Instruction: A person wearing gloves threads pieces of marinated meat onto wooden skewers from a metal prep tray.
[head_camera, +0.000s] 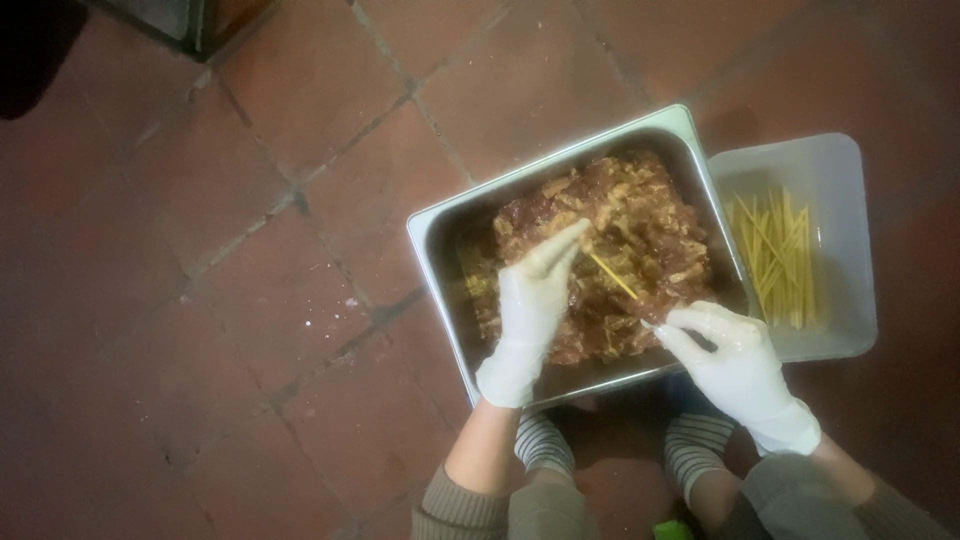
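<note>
Over metal pan (440, 235) on red tile floor (250, 250): thin wooden skewer (612, 275) pinched at left hand (530, 310) fingertips, fingers narrow, white glove worn. Right hand (735, 365), gloved, fingers curled tight on small bit at meat (620, 230) edge; bit too small to tell. Marinated meat heaped in pan. More skewers (775, 255) laid in white plastic tub (840, 170), touching pan's right side. Striped socks (545, 445) seen below pan.

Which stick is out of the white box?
The single wooden skewer over the marinated meat in the steel pan, by the left hand; the others lie in the white plastic tub.
</note>
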